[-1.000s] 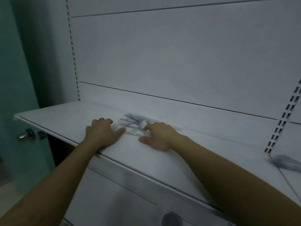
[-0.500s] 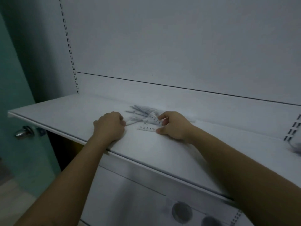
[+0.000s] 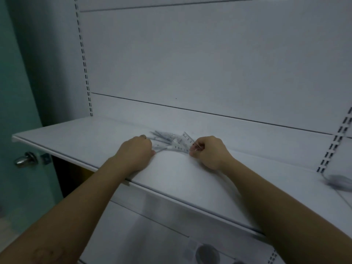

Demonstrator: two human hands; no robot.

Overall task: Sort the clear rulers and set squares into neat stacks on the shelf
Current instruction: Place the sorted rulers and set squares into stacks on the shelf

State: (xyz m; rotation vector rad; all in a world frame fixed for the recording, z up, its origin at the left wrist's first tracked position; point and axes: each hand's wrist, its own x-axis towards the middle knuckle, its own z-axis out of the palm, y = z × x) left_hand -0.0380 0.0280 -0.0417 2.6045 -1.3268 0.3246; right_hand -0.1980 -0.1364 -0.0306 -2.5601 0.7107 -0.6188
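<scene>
Loose pile of clear rulers and set squares (image 3: 165,139), fanned out midway along the shelf (image 3: 76,134) and nearer its back edge than its front. The right hand (image 3: 209,151) pinches the numbered rulers (image 3: 187,141) at the pile's right side; the left hand (image 3: 135,152) lies curled at its left side, grip not discernible. Best practice is probably to steady the pile while drawing like pieces out flat, squaring their edges before stacking.
</scene>
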